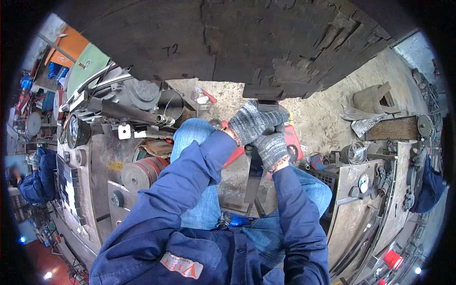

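Observation:
My left hand (249, 123), in a grey knitted glove, is closed, with its fingers bent over toward the right. Just below it, my right hand (272, 148) in a matching glove is also closed, and the two gloves touch. What they grip is mostly hidden; a dark piece (279, 128) shows only in part between them. Both hands are over a red machine (291, 137), whose body shows on either side of them. A dark blocky part (268, 106) shows beyond my left fingers. Below the hands, a dark flat bar (254, 178) runs down between my knees.
A large dark worn board (228, 42) spans the far side. Left are a roll of abrasive belts (142, 175) and a metal bucket (171, 103). Right stands a workbench (351, 190) with a disc (364, 183). Another person (40, 175) is at the far left.

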A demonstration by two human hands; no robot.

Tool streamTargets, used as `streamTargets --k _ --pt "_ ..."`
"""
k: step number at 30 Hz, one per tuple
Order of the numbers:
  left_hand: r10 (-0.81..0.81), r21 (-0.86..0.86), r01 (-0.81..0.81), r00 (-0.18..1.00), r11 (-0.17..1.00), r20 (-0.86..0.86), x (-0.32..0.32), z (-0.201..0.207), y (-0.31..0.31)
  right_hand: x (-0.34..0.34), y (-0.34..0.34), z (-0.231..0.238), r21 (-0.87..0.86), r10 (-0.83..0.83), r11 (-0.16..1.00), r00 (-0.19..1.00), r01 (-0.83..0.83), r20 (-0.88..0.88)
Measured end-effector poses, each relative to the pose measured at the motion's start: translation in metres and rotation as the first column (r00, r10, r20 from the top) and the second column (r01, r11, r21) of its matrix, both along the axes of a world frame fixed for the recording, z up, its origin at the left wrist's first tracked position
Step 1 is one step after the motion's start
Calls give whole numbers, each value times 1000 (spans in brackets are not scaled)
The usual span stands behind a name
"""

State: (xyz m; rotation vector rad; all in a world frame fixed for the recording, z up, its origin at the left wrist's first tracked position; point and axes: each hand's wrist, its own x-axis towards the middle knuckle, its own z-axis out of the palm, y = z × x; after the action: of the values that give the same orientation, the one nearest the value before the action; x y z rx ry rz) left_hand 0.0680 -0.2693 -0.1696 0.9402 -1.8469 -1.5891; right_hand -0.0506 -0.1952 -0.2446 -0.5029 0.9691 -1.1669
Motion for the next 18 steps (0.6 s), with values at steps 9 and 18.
streamTargets --k 9,18 --pt "-5 -231 -3 1000 973 -30 -11 -15 -16 -18 -18 -41 -66 85 958 499 -278 -862" --pt "-10 -38 11 999 999 40 2 9 14 -8 17 -14 -419 -246 785 391 -456 -887"
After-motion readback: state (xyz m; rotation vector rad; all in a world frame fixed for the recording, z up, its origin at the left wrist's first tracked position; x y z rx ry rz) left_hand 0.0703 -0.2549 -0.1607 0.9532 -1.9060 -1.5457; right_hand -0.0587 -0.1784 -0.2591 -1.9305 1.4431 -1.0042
